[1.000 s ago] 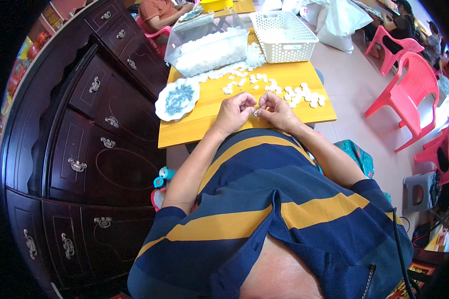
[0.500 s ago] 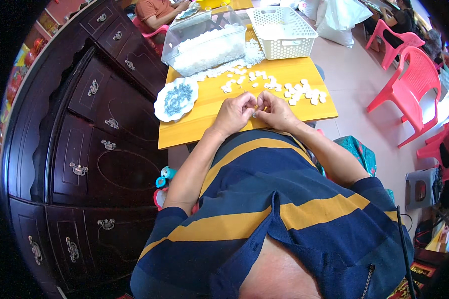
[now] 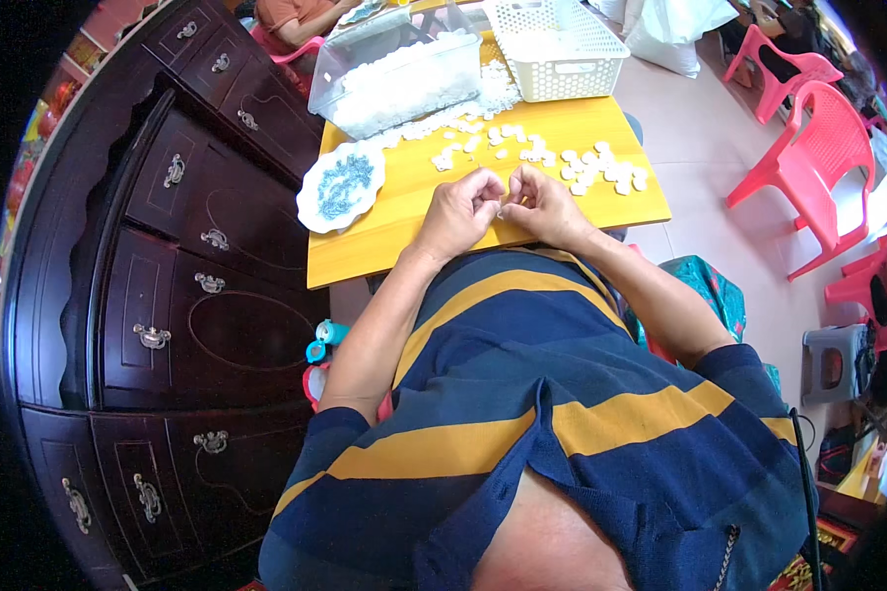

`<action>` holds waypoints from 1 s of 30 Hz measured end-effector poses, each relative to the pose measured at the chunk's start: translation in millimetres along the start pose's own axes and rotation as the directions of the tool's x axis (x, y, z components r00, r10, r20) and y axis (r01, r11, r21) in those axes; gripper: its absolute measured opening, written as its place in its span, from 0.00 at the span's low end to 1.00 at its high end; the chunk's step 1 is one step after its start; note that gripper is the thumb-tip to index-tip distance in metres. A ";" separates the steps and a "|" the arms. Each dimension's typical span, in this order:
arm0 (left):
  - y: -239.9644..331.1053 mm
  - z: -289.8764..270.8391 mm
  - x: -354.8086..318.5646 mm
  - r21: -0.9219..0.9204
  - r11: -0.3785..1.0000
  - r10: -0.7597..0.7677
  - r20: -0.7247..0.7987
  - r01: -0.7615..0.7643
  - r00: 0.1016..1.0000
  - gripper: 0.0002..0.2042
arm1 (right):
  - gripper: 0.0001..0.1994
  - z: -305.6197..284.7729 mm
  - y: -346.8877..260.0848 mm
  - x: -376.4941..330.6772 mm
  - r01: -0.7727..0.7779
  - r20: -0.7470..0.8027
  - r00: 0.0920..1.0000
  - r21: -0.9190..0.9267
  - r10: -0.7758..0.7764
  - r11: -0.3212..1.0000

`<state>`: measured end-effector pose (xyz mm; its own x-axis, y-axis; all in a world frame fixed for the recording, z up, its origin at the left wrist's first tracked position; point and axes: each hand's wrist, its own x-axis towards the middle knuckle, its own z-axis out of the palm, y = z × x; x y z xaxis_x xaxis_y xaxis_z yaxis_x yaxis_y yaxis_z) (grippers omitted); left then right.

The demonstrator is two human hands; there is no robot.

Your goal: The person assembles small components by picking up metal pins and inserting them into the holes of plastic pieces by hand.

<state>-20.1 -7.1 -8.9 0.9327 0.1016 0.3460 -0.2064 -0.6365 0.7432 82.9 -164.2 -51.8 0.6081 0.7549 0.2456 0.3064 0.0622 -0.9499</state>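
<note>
Both my hands meet over the near edge of the yellow table [image 3: 384, 246]. My left hand [image 3: 460, 215] and my right hand [image 3: 544, 207] are closed, thumbs and forefingers pinched close together. A tiny pale piece shows between the fingertips, too small to name. Just beyond my hands, small white pieces [image 3: 534, 150] lie scattered, with a looser group of white pieces [image 3: 601, 169] to the right. Left of my hands rests a white scalloped plate [image 3: 310, 209] bearing many small blue-grey parts [image 3: 343, 187].
A clear plastic bin [image 3: 327, 97] heaped with white pieces stands at the table's back, beside a white perforated basket [image 3: 574, 84]. A dark wooden cabinet [image 3: 256, 335] flanks the left. Pink chairs [image 3: 808, 167] stand to the right; another person [image 3: 291, 22] sits beyond the table.
My hands stay pinched together, with only a slight shift of the fingers. The whole view has moved a little, so the table and its things sit slightly higher and further left.
</note>
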 end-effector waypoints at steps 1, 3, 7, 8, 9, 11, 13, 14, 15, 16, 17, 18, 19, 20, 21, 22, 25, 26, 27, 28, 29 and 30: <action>-0.5 0.2 -0.2 -0.001 1.000 0.000 -0.001 0.000 1.000 0.07 | 0.11 -0.2 -1.5 -0.3 -0.008 -0.009 1.000 0.020 0.008 1.000; -2.7 1.0 -0.6 -0.012 1.000 -0.004 -0.014 0.004 1.000 0.07 | 0.11 0.4 -3.2 0.1 -0.015 -0.018 1.000 0.038 0.015 0.999; -4.9 3.1 -0.2 -0.019 1.000 -0.002 -0.015 0.002 1.000 0.07 | 0.11 1.4 -3.2 0.6 -0.023 -0.039 0.999 0.005 0.023 1.000; -6.2 2.5 -0.1 -0.021 1.000 -0.008 -0.015 0.008 1.000 0.07 | 0.11 1.5 -3.3 0.9 -0.023 -0.041 0.999 -0.004 0.022 1.000; -7.5 1.6 -0.5 -0.024 1.000 -0.013 -0.015 0.013 1.000 0.08 | 0.11 1.8 -2.9 1.5 -0.023 -0.041 0.999 -0.005 0.022 1.000; -7.6 -2.4 -0.5 -0.057 0.997 -0.057 0.012 0.058 0.998 0.09 | 0.11 1.1 -1.4 3.9 -0.035 -0.032 0.999 0.012 0.035 0.999; -9.9 -7.2 -0.8 -0.086 0.991 -0.103 0.039 0.106 0.994 0.11 | 0.11 0.0 -2.6 3.5 -0.061 -0.021 0.998 0.075 0.062 0.995; -13.0 -9.6 -0.9 -0.183 0.974 -0.128 0.055 0.136 0.990 0.13 | 0.11 0.2 -4.3 3.5 -0.088 -0.007 0.996 0.137 0.089 0.987; -15.6 -12.1 -0.4 -0.277 0.946 -0.151 0.073 0.166 0.986 0.14 | 0.11 -0.1 -4.8 4.9 -0.087 -0.007 0.996 0.140 0.089 0.986; -18.0 -14.0 0.4 -0.276 0.946 -0.155 0.076 0.170 0.985 0.14 | 0.12 -0.7 -4.7 5.0 -0.091 0.001 0.996 0.136 0.092 0.986; -20.6 -16.0 2.4 -0.290 0.941 -0.158 0.083 0.176 0.984 0.15 | 0.12 -0.8 -4.5 4.7 -0.095 0.009 0.996 0.132 0.094 0.987; -22.7 -16.5 2.8 -0.304 0.935 -0.161 0.090 0.181 0.983 0.15 | 0.12 -0.7 -4.2 3.7 -0.097 0.008 0.995 0.136 0.097 0.986; -22.0 -15.7 2.7 -0.326 0.930 -0.158 0.063 0.170 0.985 0.14 | 0.11 -1.2 -6.8 3.8 -0.094 0.009 0.996 0.126 0.094 0.987; -22.9 -15.8 2.7 -0.324 0.930 -0.159 0.066 0.172 0.985 0.14 | 0.11 -1.5 -8.4 3.8 -0.091 0.009 0.996 0.116 0.091 0.989; -24.2 -16.3 2.8 -0.328 0.925 -0.178 0.074 0.192 0.981 0.14 | 0.11 -1.5 -8.5 3.6 -0.092 0.008 0.996 0.119 0.092 0.989; -26.4 -17.2 2.7 -0.331 0.920 -0.196 0.081 0.211 0.977 0.14 | 0.11 -1.2 -8.7 3.6 -0.086 0.008 0.996 0.123 0.085 0.989; -31.6 -19.4 2.5 -0.354 0.906 -0.222 0.073 0.233 0.972 0.11 | 0.11 -0.4 -7.2 4.4 -0.070 0.004 0.998 0.122 0.070 0.990; -32.3 -19.0 2.3 -0.352 0.907 -0.221 0.074 0.233 0.972 0.11 | 0.10 -0.3 -6.5 4.7 -0.062 0.002 0.998 0.114 0.062 0.992; -32.9 -18.2 1.7 -0.360 0.898 -0.237 0.083 0.251 0.968 0.09 | 0.10 -0.5 -5.8 4.6 -0.061 0.001 0.998 0.115 0.061 0.992; -29.2 -17.5 1.6 -0.370 0.889 -0.253 0.092 0.269 0.963 0.08 | 0.10 -0.9 -5.9 4.3 -0.076 0.006 0.997 0.125 0.076 0.989; -25.5 -16.2 1.6 -0.369 0.890 -0.253 0.093 0.269 0.963 0.08 | 0.10 -1.3 -6.0 4.2 -0.092 0.012 0.996 0.136 0.091 0.986; -21.8 -14.6 1.7 -0.352 0.885 -0.283 0.109 0.304 0.953 0.06 | 0.10 -1.7 -5.8 4.2 -0.092 0.011 0.996 0.136 0.091 0.986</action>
<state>-18.3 18.1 -16.1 0.9795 0.1935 0.0566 -0.0038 -0.2632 0.9647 84.9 -162.5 -45.0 0.6256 0.7644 0.1559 0.1470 0.0807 -0.9858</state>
